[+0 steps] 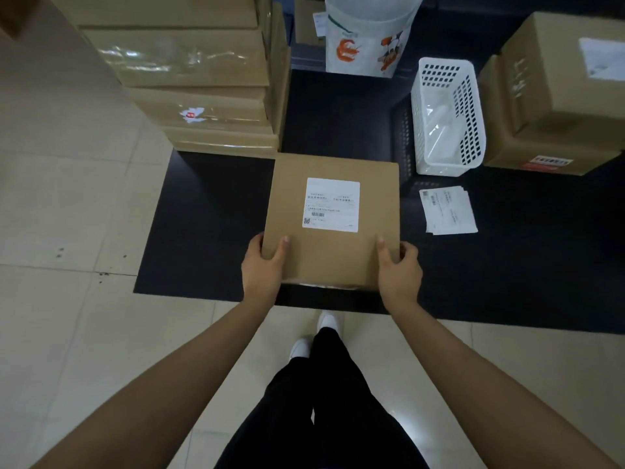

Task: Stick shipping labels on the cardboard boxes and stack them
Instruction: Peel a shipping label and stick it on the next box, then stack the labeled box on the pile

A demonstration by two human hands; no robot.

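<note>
Both hands, left (262,265) and right (399,269), grip the near corners of a flat cardboard box (331,252) bearing a white label (331,204), held above the black mat (209,231) near the stacked boxes (203,96).

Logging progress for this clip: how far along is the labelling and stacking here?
Done: the flat box already carries a shipping label. In hand: left hand and right hand hold it by its near corners, not yet stacked. Left: placing it, probably on the stack of boxes; loose labels still lie on the black mat.
</note>
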